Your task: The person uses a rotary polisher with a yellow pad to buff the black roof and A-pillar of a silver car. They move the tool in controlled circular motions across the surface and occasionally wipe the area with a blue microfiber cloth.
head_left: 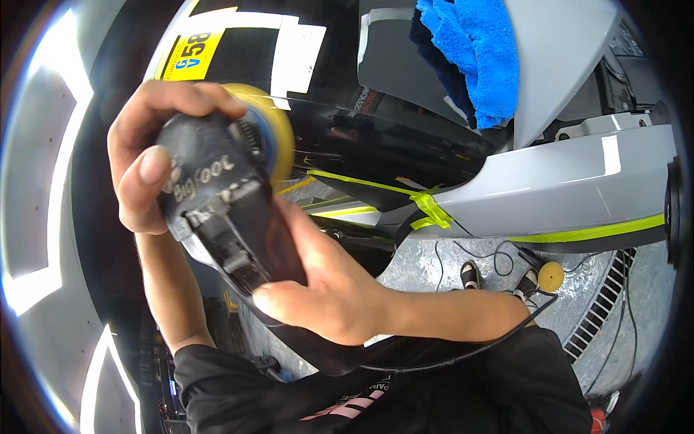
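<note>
A black electric polisher [217,181] with a yellow foam pad [283,137] and a blue backing is held in both my hands. My left hand [141,166] curls over its head, the thumb lying on the housing. Round the body and handle wraps my right hand [329,296], its thumb along the switch side. The pad faces a glossy black car panel [340,134]; I cannot tell whether they touch. From the handle's end a black cord [448,359] runs right, beneath my right forearm.
Blue and dark microfibre towels [477,58] lie over the panel at the top. Yellow-green masking tape [585,230] edges the grey body panel [549,184]. On the floor stand another polisher with a tan pad [551,277], loose cables and a drain grate [596,307]. Bright light panels [65,181] line the left.
</note>
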Available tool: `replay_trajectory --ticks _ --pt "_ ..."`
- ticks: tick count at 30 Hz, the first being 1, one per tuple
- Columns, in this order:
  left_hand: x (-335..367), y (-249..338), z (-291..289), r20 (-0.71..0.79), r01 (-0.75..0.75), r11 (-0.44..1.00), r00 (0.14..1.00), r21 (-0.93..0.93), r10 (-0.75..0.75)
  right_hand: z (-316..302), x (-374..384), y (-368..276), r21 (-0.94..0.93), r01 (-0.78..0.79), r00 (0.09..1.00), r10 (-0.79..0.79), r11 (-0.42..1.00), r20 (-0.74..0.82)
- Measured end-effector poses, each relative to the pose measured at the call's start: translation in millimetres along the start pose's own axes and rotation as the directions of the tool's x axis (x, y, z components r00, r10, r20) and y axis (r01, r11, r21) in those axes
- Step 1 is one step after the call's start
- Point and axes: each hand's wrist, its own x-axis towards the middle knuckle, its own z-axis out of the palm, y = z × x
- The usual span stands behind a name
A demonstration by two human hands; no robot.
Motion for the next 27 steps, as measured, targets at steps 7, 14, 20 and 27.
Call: replay_trajectory --ticks 7,14,20,27 --pt "-53 39 -18 -0.060 -0.284 0.954 0.955 0.095 0.291 26 -1 -21 -0.485 -0.172 0.962 0.252 0.857 0.104" --pt "-62 81 8 0.163 -0.455 0.834 0.890 0.313 0.425 30 -43 -44 -0.583 -0.077 0.964 0.210 0.809 0.164" --pt "-16 68 52 0.191 -0.476 0.854 0.876 0.207 0.442 -2 -92 -68 -0.632 -0.089 0.993 0.117 0.770 0.002" --pt "90 3 54 0.013 -0.059 0.966 0.998 0.250 0.057 -4 -178 -129 -0.814 -0.288 0.957 0.156 0.504 -0.243"
